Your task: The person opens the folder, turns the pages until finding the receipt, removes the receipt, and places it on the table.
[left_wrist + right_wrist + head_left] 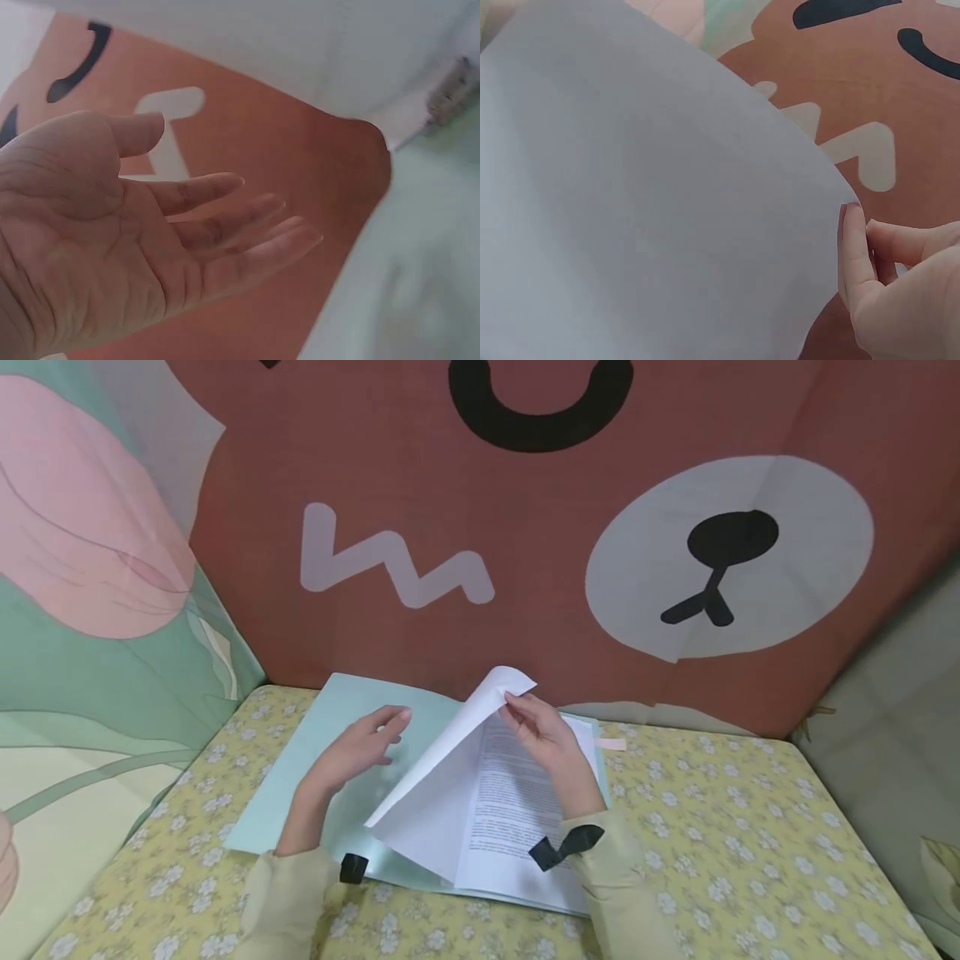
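A light green folder (292, 777) lies spread on the table, with printed sheets (510, 793) on its right half. My right hand (551, 739) pinches the top edge of a lifted white sheet (442, 777) between thumb and fingers. That sheet curls up and leans to the left, and in the right wrist view the raised paper (660, 187) fills most of the picture. Over the folder's left cover hovers my left hand (360, 747), holding nothing. Its palm and loosely extended fingers show in the left wrist view, where the hand (112, 232) is apart from the paper.
A yellow flowered cloth (720, 827) covers the table. A pink tab (611, 744) sticks out at the folder's right edge. Behind the table hangs a brown cloth (390, 635) with a bear face, and a green and pink floral cloth (97, 677) hangs at the left.
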Action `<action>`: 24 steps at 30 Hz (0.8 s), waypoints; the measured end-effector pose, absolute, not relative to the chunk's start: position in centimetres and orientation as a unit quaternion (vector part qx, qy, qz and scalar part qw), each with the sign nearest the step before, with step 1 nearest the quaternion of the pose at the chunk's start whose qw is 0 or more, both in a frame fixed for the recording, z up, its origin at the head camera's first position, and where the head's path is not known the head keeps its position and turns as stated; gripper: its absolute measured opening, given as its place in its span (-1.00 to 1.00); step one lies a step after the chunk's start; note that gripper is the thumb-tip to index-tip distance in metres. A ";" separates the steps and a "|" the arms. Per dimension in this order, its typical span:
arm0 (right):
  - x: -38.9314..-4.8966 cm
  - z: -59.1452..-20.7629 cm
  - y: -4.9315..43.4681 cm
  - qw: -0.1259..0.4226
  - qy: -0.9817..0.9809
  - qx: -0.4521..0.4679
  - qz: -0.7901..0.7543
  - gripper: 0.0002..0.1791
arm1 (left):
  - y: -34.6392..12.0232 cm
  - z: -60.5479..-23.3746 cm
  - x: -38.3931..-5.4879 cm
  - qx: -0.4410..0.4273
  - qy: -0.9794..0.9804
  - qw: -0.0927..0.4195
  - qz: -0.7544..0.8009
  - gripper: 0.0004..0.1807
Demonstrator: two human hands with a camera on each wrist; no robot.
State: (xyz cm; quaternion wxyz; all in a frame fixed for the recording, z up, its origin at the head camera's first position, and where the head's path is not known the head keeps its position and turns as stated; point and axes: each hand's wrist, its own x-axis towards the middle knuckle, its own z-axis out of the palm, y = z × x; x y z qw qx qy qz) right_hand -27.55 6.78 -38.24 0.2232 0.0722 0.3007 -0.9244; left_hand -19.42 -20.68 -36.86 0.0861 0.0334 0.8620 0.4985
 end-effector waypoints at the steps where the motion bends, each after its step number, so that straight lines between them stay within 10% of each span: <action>1: -27.5 -38.3 6.5 0.223 0.303 0.071 -0.924 -0.82 | -20.7 -36.6 -19.3 0.041 0.858 0.088 0.505 -0.24; 24: -25.9 -41.0 -0.6 0.220 0.331 0.062 -0.916 -0.78 | -21.1 -32.8 -16.0 0.104 0.919 0.137 0.354 -0.17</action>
